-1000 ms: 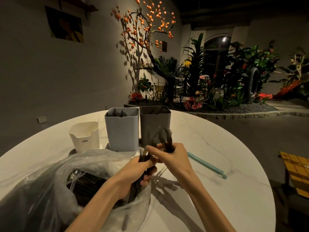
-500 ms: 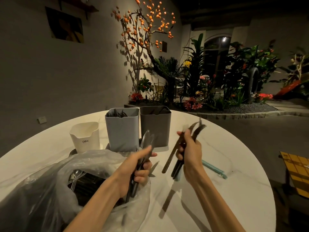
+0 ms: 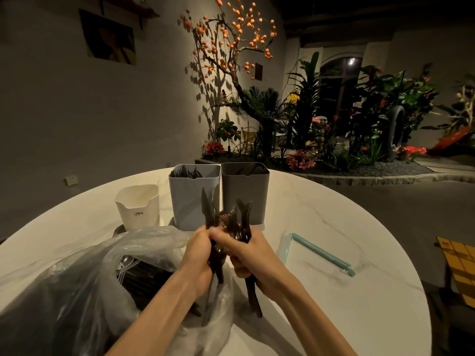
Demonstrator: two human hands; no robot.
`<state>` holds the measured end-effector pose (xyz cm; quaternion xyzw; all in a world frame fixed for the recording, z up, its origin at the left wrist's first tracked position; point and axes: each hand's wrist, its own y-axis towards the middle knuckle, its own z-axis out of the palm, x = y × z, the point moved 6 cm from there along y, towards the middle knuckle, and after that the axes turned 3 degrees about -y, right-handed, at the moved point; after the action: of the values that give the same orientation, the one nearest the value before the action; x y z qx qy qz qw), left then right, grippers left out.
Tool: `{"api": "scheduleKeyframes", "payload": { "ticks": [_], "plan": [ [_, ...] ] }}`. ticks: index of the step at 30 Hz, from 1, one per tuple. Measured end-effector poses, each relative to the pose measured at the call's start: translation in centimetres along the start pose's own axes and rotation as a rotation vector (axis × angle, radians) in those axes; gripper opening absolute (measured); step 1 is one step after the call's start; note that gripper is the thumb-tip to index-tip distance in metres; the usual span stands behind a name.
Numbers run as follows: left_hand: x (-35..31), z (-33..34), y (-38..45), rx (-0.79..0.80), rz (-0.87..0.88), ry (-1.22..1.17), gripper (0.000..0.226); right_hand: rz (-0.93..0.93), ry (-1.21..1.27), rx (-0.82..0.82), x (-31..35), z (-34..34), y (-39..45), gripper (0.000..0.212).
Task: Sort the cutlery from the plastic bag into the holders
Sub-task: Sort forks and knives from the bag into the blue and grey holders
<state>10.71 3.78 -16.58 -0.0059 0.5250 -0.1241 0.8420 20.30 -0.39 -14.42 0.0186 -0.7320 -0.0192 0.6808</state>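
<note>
My left hand [image 3: 196, 255] grips a bunch of black plastic cutlery [image 3: 208, 214] that stands upright, knife tips up. Pressed against it, my right hand [image 3: 253, 258] grips another few black pieces [image 3: 245, 217], their handles pointing down to the table. Both hands meet just in front of the holders. A clear plastic bag [image 3: 84, 291] lies at the near left with more black cutlery and a clear spoon inside. At the back stand a white holder [image 3: 137, 206], a light blue holder [image 3: 191, 201] with black cutlery in it, and a dark grey holder [image 3: 246, 194].
The round white marble table [image 3: 334, 214] carries a teal bag clip [image 3: 322, 253] to the right of my hands. A yellow chair [image 3: 460, 265] stands beyond the right edge. Plants and a lit tree fill the background.
My right hand, which had swung out to the right with its pieces, has come back to the left and now meets the left hand's bunch.
</note>
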Motion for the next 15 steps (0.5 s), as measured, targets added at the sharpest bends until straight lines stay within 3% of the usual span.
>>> {"api": "scheduleKeyframes", "payload": {
  "ticks": [7,11,15],
  "plan": [
    [-0.7,0.6,-0.5,0.049,-0.026,-0.207,0.026,-0.003,-0.027,0.011,-0.1,-0.1,-0.3,0.025],
    [-1.4,0.7,-0.2,0.056,0.071,-0.216,0.018,-0.083,-0.121,-0.219,0.4,-1.6,-0.2,0.026],
    [-2.2,0.3,0.2,0.123,0.133,-0.155,0.016,-0.212,-0.002,-0.374,1.9,-4.2,-0.1,0.026]
  ]
}}
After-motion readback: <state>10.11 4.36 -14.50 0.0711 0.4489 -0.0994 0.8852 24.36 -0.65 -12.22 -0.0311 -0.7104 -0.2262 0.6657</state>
